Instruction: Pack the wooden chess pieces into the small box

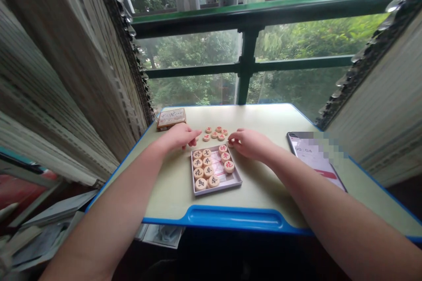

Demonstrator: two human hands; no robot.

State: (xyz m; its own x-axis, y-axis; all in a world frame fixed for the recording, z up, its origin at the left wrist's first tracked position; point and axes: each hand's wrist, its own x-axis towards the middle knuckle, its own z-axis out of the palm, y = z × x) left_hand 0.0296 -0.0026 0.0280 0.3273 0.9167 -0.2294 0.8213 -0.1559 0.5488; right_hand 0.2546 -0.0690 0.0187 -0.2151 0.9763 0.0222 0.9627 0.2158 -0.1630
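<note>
A shallow white box [217, 186] lies on the small table. Stacked xiangqi pieces with black characters [207, 171] fill its left side, and a few with red characters [228, 166] stand along its right. Behind the box, several loose red-character xiangqi pieces [215, 135] are spread on the tabletop. My right hand [250, 142] is closed, its fingertips on a xiangqi piece [231, 144] by the box's far right corner. My left hand [180, 135] is by the far left corner, one finger stretched toward the loose pieces, the others bent down with their tips partly hidden.
A flat box lid with printed writing [171, 117] lies at the table's far left. On the right rests a phone [313, 158] with a timer on its screen. The table's blue edge [234, 217] has a raised trough in front. Curtains [66, 52] hang at both sides of the window.
</note>
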